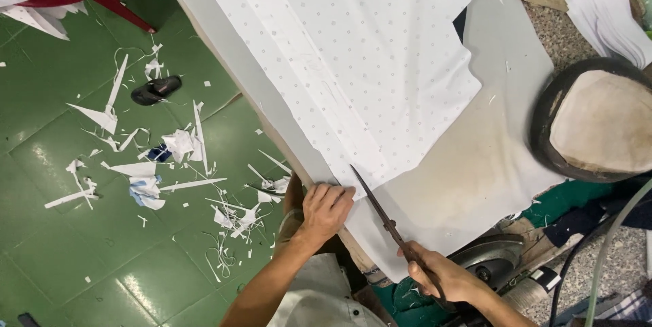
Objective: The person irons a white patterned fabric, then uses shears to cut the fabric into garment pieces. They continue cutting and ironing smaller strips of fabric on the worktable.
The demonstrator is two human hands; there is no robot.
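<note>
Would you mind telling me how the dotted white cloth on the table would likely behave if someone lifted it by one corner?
The dotted cloth would probably flop and drape, since it lies flat in thin layers. It looks light for its size. It may slide, as only the left hand pins its edge.

White dotted fabric (367,62), several flat layers stacked on the cutting table, corner pointing toward the near edge. Dark metal scissors (380,208), blades slightly parted, tips touching the fabric's near corner, lying diagonally, handles toward lower right.
</note>
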